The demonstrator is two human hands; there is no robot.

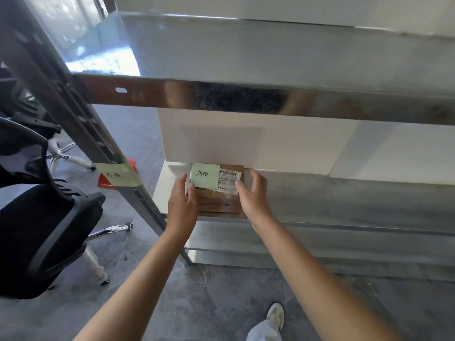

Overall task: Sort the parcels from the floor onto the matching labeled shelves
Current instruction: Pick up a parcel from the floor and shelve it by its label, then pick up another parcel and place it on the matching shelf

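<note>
A small brown cardboard parcel (219,200) lies flat on the lower steel shelf (344,200), near its left end. It carries a green handwritten note (204,175) and a white barcode label (229,177). My left hand (183,203) holds the parcel's left edge, thumb curled over the top. My right hand (253,193) is at its right side, fingertips touching the label and the taped top. A matching green note (118,177) is stuck on the shelf's left upright post.
The upper steel shelf (246,60) spans the view above, its front rail (246,99) close to my head. A black office chair (37,230) stands at the left on the grey floor. My shoe (275,316) is below. A red object (105,180) lies behind the post.
</note>
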